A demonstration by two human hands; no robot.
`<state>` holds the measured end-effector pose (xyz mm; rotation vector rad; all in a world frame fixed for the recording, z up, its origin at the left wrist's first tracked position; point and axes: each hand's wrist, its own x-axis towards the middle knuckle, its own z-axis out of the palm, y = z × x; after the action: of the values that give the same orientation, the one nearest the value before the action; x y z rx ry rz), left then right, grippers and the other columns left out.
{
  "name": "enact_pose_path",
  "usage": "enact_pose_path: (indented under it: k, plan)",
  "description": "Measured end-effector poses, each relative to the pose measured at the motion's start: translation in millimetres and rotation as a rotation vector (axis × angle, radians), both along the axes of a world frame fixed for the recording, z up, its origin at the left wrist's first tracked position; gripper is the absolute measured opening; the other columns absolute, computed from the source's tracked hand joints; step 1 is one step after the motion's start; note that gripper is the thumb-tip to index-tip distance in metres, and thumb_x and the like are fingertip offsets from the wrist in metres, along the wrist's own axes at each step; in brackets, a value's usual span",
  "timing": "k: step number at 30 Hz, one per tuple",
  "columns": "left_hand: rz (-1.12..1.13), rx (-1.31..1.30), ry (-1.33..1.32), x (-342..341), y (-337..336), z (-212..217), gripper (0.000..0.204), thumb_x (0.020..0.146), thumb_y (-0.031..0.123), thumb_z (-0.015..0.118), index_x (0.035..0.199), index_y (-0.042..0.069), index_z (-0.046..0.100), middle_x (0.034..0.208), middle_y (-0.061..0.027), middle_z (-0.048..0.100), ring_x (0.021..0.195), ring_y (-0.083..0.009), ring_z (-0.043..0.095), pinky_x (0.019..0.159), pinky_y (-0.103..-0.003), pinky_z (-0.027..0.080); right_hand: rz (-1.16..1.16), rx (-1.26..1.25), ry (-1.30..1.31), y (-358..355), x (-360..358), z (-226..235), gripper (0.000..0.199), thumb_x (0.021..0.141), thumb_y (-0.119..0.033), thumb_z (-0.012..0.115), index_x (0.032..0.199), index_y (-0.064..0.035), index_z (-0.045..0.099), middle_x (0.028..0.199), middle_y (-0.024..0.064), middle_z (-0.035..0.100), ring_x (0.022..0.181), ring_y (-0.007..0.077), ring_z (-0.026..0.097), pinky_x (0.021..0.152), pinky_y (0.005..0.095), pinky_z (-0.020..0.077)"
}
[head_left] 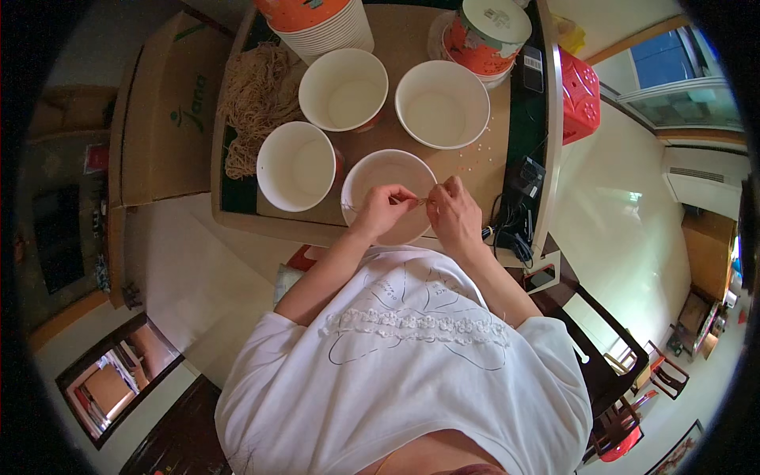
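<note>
While my left hand [382, 207] and right hand [454, 212] pinch a thin tan strand [423, 201] between them over the nearest white paper bowl [388, 174], three more white bowls [342, 87] crowd behind; black cables [514, 229] lie by the table's right edge [554, 119].

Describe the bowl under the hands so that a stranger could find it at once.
On the brown table stand four open white paper bowls. The bowl meant is the one nearest the person, at the table's front edge. Unlike the other three, it has the left hand and right hand directly over it, pinching something small.
</note>
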<state>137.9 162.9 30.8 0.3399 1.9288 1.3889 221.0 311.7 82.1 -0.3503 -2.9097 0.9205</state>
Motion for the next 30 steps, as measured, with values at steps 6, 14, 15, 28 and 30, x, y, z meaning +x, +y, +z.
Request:
enact_pose_path:
  k: [6, 14, 15, 28, 30]
  plan:
    - [-0.020, -0.037, 0.046, 2, 3, 8, 0.010, 0.079, 0.008, 0.067, 0.087, 0.002, 0.068, 0.077, -0.0060, 0.068, 0.068, -0.0089, 0.061, 0.064, -0.025, 0.049, 0.042, -0.072, 0.085, -2, 1, -4, 0.006, 0.075, -0.007, 0.060, 0.081, -0.0091, 0.059, 0.092, 0.0083, 0.053, 0.080, 0.0270, 0.059, 0.065, 0.0365, 0.0494]
    - [-0.039, 0.018, 0.030, 5, -1, 0, 0.012, 0.081, 0.005, 0.063, 0.091, 0.002, 0.067, 0.081, -0.0058, 0.068, 0.070, -0.0099, 0.062, 0.064, -0.025, 0.049, 0.048, -0.016, 0.039, 0, 3, 2, 0.006, 0.075, -0.009, 0.062, 0.081, -0.0103, 0.061, 0.087, 0.0066, 0.053, 0.076, 0.0251, 0.059, 0.062, 0.0357, 0.0492]
    - [-0.017, 0.105, -0.016, 7, -1, -1, 0.013, 0.082, 0.005, 0.062, 0.093, 0.001, 0.067, 0.083, -0.0048, 0.068, 0.071, -0.0103, 0.062, 0.064, -0.024, 0.049, 0.063, -0.017, 0.014, 2, 4, 2, 0.007, 0.076, -0.012, 0.061, 0.083, -0.0096, 0.060, 0.088, 0.0073, 0.052, 0.078, 0.0256, 0.058, 0.063, 0.0366, 0.0494]
    - [-0.081, -0.055, -0.231, 4, 5, 23, 0.014, 0.084, 0.006, 0.059, 0.095, 0.001, 0.068, 0.073, -0.0005, 0.065, 0.058, -0.0040, 0.054, 0.050, -0.018, 0.042, 0.119, -0.104, -0.004, 7, 9, 3, 0.010, 0.077, -0.016, 0.062, 0.082, -0.0087, 0.059, 0.087, 0.0083, 0.052, 0.081, 0.0276, 0.058, 0.065, 0.0378, 0.0491]
    - [-0.049, 0.009, -0.285, 4, 2, 19, 0.012, 0.084, 0.005, 0.059, 0.092, 0.001, 0.068, 0.071, -0.0002, 0.065, 0.056, -0.0038, 0.052, 0.048, -0.018, 0.041, 0.118, -0.095, -0.018, 7, 9, 1, 0.009, 0.077, -0.016, 0.062, 0.082, -0.0087, 0.059, 0.087, 0.0087, 0.052, 0.081, 0.0279, 0.058, 0.065, 0.0379, 0.0492]
